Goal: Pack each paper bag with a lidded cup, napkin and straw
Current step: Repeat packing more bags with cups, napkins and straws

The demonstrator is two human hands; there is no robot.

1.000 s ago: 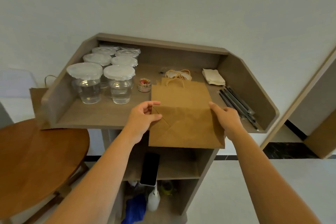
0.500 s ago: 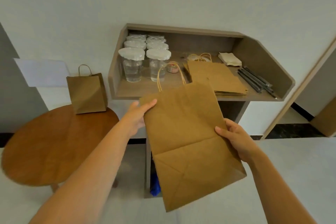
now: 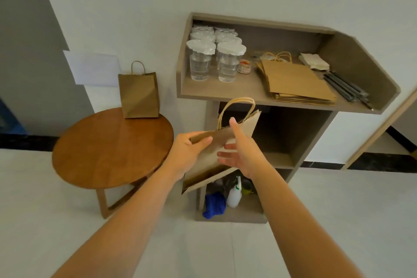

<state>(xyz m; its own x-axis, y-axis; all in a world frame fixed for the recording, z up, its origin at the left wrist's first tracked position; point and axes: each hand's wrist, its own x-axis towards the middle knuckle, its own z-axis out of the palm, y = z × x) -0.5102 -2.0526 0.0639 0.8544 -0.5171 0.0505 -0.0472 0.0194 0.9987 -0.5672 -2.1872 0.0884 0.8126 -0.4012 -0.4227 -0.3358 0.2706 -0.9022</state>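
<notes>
At the middle of the view, a flat paper bag (image 3: 211, 162) is held in the air, tilted, its twine handles at the upper end pointing toward one o'clock and its lower corner toward seven o'clock. The left hand (image 3: 188, 153) grips the bag's left edge, thumb curled over the near face and fingers behind it. The right hand (image 3: 240, 153) lies with straight, spread fingers against the bag's right side, pinching nothing. At one o'clock from the hands stands a grey counter (image 3: 225, 93) with raised walls. On its left part are lidded cups (image 3: 199, 61) of clear liquid in two rows, with a small jar (image 3: 244, 67) just beside them at their three o'clock. Farther toward three o'clock lies a stack of flat bags (image 3: 297, 83), and at the stack's one o'clock sit folded napkins (image 3: 314, 62). Dark straws (image 3: 345, 88) lie along the counter's right wall, near the stack. At nine o'clock from the hands is a round wooden table (image 3: 108, 149); an upright paper bag (image 3: 138, 93) stands on its far edge, at eleven o'clock from the hands. In the counter's bottom shelf, at six o'clock from the held bag, are a white spray bottle (image 3: 234, 196) and a blue cloth (image 3: 214, 206) just beside it.
</notes>
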